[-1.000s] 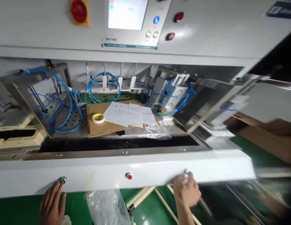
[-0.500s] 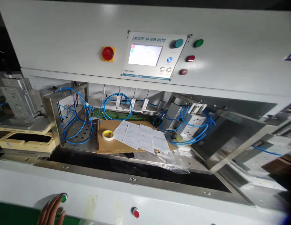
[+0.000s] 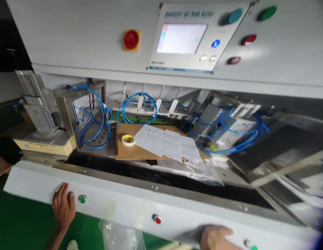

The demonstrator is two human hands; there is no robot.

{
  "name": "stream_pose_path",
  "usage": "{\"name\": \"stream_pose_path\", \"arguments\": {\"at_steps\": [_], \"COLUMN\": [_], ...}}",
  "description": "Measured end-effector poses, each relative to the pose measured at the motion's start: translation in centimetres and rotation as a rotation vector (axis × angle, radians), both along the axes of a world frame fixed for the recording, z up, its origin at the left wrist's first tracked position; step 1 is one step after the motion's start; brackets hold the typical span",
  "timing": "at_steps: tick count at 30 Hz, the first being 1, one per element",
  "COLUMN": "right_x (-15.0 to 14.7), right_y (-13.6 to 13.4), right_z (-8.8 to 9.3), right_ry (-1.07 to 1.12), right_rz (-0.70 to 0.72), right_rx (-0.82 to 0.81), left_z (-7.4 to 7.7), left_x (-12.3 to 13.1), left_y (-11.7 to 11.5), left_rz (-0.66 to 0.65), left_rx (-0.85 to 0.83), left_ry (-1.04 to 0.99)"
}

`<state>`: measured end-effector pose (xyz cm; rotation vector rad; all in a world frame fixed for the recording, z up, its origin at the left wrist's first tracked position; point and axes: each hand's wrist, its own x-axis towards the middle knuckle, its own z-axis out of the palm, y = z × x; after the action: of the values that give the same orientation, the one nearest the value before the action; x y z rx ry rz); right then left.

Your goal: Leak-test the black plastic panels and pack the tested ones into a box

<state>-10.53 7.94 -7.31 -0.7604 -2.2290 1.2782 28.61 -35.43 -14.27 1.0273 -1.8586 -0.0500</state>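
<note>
My left hand (image 3: 64, 205) lies with its fingers stretched out on the white front panel (image 3: 119, 205), just left of a green push button (image 3: 82, 199) and apart from it. At the lower right, my right hand (image 3: 216, 238) rests on the same panel, its thumb pointing right toward another green button (image 3: 253, 247). Its other fingers are hidden or blurred. A red button (image 3: 157, 219) sits between the hands. At the left, a metal press plate (image 3: 50, 138) is down on a cream-coloured block (image 3: 44, 148).
Above is an air leak tester with a lit screen (image 3: 181, 39) and a red rotary switch (image 3: 131, 39). Inside the machine lie cardboard (image 3: 121, 151), paper sheets (image 3: 168, 142), a tape roll (image 3: 128, 140) and coiled blue hoses (image 3: 95, 142). A clear plastic bag (image 3: 122, 236) hangs below.
My left hand has moved off the left green button to its left side. My right hand has come into view. The left press plate has come down onto the cream block; the view has shifted.
</note>
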Motion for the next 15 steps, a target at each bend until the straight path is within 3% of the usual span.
{"name": "stream_pose_path", "arguments": {"at_steps": [1,4,8,15], "right_x": [0.1,0.6,1.1,1.5], "right_y": [-0.4,-1.2,-1.5,-2.4], "right_z": [-0.3,-1.4,-2.2,-1.6], "right_ry": [-0.055,-0.139,-0.213,-0.316], "right_rz": [-0.123,-0.191,-0.179,-0.149], "right_rx": [-0.053,-0.043,-0.028,-0.002], "left_z": [0.3,0.9,1.2,2.0], "left_x": [0.2,0.8,1.1,2.1], "left_y": [0.0,-0.2,-0.4,-1.2], "left_rz": [0.005,0.004,0.003,0.033], "left_rx": [0.007,0.019,0.018,0.020], "left_ry": [-0.002,-0.011,-0.016,-0.063]}}
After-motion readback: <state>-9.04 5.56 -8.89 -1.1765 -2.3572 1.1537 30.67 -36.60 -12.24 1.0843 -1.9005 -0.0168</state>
